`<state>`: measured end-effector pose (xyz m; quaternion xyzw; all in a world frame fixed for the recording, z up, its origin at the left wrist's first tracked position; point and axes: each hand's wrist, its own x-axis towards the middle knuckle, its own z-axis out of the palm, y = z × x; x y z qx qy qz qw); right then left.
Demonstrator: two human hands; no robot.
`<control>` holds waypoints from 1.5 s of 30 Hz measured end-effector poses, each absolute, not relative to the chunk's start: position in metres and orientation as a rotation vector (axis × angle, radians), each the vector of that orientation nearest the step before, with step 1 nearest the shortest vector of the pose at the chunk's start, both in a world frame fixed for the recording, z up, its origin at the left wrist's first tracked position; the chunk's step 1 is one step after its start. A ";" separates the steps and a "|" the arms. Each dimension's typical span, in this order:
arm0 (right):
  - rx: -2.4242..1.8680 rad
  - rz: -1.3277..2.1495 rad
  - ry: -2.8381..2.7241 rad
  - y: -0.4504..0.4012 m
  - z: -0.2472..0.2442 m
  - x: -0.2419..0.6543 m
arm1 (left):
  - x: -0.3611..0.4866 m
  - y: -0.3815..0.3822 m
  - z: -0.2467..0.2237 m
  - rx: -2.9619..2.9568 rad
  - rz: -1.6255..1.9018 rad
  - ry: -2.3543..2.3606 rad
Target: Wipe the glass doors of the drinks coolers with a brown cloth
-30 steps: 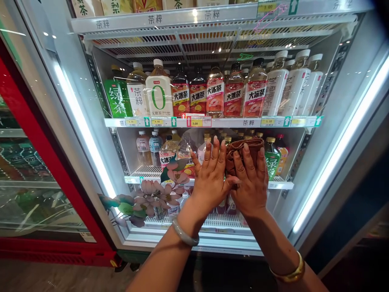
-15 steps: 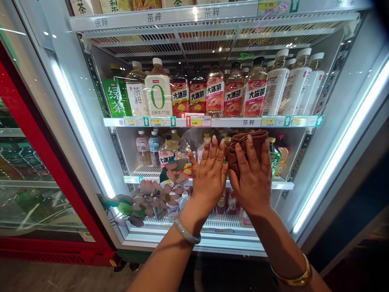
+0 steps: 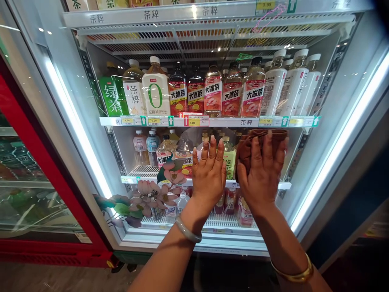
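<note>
My left hand lies flat on the glass door of a drinks fridge, fingers stretched upward, with nothing in it. To its right, my right hand presses a folded brown cloth against the same glass, its fingers laid over the cloth. The cloth's upper edge shows above the fingertips; the rest is partly hidden by the hand. Behind the glass, a light green bottle shows between the two hands. A flower decal is on the glass to the lower left.
Bottled teas line the shelf above my hands. Smaller bottles stand on the shelf below. A light strip runs up the fridge's left side. Beside it on the left is a red-framed fridge.
My right hand has slid right along the glass with the brown cloth, uncovering the light green bottle. My left hand stays in nearly the same place. The view has shifted slightly.
</note>
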<state>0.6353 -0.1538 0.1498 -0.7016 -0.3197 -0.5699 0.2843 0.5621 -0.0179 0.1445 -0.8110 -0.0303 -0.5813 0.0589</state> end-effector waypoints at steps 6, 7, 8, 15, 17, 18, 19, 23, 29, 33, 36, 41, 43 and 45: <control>-1.835 -1.575 -1.003 -0.140 0.125 0.620 | 0.558 -0.017 0.147 -2.489 -1.738 -0.049; -1.839 -1.588 -1.001 -0.143 0.121 0.623 | 0.558 -0.018 0.148 -2.491 -1.741 -0.051; -1.852 -1.593 -0.997 -0.148 0.118 0.627 | 0.559 -0.019 0.148 -2.493 -1.744 -0.056; -1.816 -1.584 -0.851 -0.164 0.137 0.646 | 0.563 -0.031 0.141 -2.507 -1.662 -0.007; -1.836 -1.556 -0.835 -0.158 0.143 0.641 | 0.564 -0.032 0.137 -2.505 -1.653 -0.009; -1.851 -1.539 -0.841 -0.155 0.144 0.638 | 0.564 -0.032 0.136 -2.501 -1.657 -0.008; -1.861 -1.524 -0.856 -0.151 0.144 0.635 | 0.565 -0.031 0.135 -2.495 -1.662 0.000; -1.834 -1.529 -0.940 -0.147 0.131 0.627 | 0.565 -0.029 0.134 -2.492 -1.661 0.026; -1.802 -1.653 -1.000 -0.170 0.118 0.648 | 0.567 -0.036 0.138 -2.515 -1.680 -0.033; -1.797 -1.650 -0.888 -0.185 0.131 0.661 | 0.568 -0.038 0.138 -2.529 -1.682 -0.049; -1.816 -1.602 -0.865 -0.182 0.144 0.658 | 0.570 -0.039 0.138 -2.511 -1.704 -0.061; -1.833 -1.574 -1.006 -0.163 0.140 0.640 | 0.570 -0.041 0.140 -2.489 -1.718 -0.073; -1.791 -1.606 -1.024 -0.160 0.129 0.638 | 0.571 -0.042 0.140 -2.499 -1.717 -0.074; -1.764 -1.649 -1.023 -0.164 0.119 0.641 | 0.572 -0.044 0.141 -2.500 -1.733 -0.090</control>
